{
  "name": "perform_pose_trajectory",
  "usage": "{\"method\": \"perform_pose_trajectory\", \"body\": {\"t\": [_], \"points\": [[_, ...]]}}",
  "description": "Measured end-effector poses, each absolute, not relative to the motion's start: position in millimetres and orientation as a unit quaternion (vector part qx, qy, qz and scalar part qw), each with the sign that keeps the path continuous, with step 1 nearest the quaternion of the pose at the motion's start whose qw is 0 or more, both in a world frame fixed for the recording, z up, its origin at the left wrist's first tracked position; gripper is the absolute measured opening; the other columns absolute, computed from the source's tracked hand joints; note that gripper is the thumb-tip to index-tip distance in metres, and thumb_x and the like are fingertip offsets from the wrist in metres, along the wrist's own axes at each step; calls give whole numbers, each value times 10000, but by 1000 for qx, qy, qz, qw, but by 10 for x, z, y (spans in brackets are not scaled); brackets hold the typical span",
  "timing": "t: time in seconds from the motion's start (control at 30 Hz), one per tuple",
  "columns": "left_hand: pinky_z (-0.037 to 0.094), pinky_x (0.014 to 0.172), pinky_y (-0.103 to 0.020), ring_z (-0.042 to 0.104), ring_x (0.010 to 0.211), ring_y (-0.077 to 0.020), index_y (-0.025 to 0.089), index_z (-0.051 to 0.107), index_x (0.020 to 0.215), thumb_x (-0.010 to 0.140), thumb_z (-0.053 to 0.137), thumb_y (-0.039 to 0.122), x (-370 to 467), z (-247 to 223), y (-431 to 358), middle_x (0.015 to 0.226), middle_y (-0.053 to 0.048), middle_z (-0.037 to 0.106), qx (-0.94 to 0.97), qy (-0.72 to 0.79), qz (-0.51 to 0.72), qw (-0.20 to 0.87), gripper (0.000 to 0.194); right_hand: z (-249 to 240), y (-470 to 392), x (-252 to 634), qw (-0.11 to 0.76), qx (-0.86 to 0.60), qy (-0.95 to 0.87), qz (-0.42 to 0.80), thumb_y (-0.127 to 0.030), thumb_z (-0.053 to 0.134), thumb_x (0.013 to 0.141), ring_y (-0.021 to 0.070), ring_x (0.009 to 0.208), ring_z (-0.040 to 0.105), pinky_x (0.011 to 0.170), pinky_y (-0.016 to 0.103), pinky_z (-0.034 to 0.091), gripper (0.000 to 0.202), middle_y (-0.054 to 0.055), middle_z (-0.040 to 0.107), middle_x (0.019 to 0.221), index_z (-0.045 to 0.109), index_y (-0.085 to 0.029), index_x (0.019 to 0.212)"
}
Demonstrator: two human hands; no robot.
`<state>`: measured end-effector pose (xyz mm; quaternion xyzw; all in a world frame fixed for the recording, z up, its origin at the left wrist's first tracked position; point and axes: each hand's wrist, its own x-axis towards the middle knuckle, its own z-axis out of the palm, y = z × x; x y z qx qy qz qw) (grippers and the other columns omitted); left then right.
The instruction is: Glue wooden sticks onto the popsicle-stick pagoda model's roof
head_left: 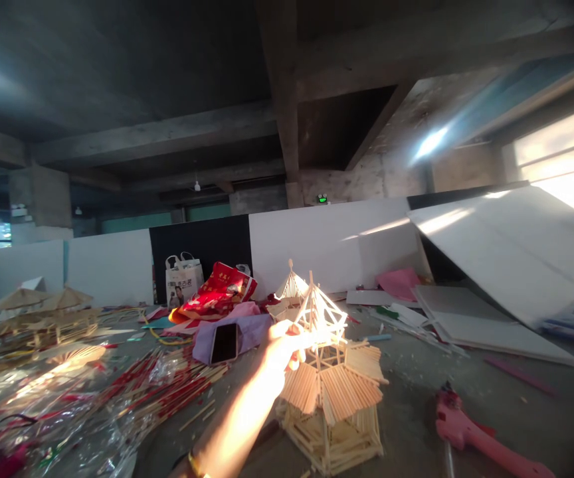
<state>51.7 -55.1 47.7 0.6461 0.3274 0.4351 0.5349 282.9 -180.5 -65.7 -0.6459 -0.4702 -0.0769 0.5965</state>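
Note:
My left hand reaches in from the bottom, fingers pinched on the pointed roof frame of a pavilion model made of thin wooden sticks. Bright sunlight washes out the fingertips and part of the frame. Below is the model's lower roof, its slatted panels spread round the sides, with a gap at the top. Under that stands the model's railed stick base on the table. My right hand is out of view. To the right lies a pink glue gun.
Behind stands another pointed stick roof. A phone rests on purple material; red sticks and clear plastic wrap spread leftward. More pavilion models sit far left. White boards lie and lean at right, near a red bag.

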Motion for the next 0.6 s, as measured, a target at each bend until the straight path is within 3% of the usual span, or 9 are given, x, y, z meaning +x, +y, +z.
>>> {"method": "perform_pose_trajectory", "body": {"t": [0.2,0.4,0.6], "points": [[196,368,-148,358,403,-25,169,435,615,578,679,248,508,414,-490,522,47,479,650,307,436,542,259,-646,-1833,2777,583,-655,-474,-84,-363,292,889,126,359,506,418,227,461,497,-37,406,374,338,-220,415],[201,372,-151,356,407,-27,171,440,628,578,678,266,500,427,-506,530,42,492,649,301,437,546,261,-688,-1903,2739,562,-659,-488,-102,-299,429,830,172,437,567,470,280,512,410,-35,467,403,395,-242,426],[186,363,-162,328,377,-27,189,415,632,577,667,242,482,492,-587,501,58,474,635,341,439,537,263,-753,-1829,2808,536,-659,-509,-137,-222,383,847,154,418,567,443,240,495,453,-31,459,387,408,-235,395]]}}
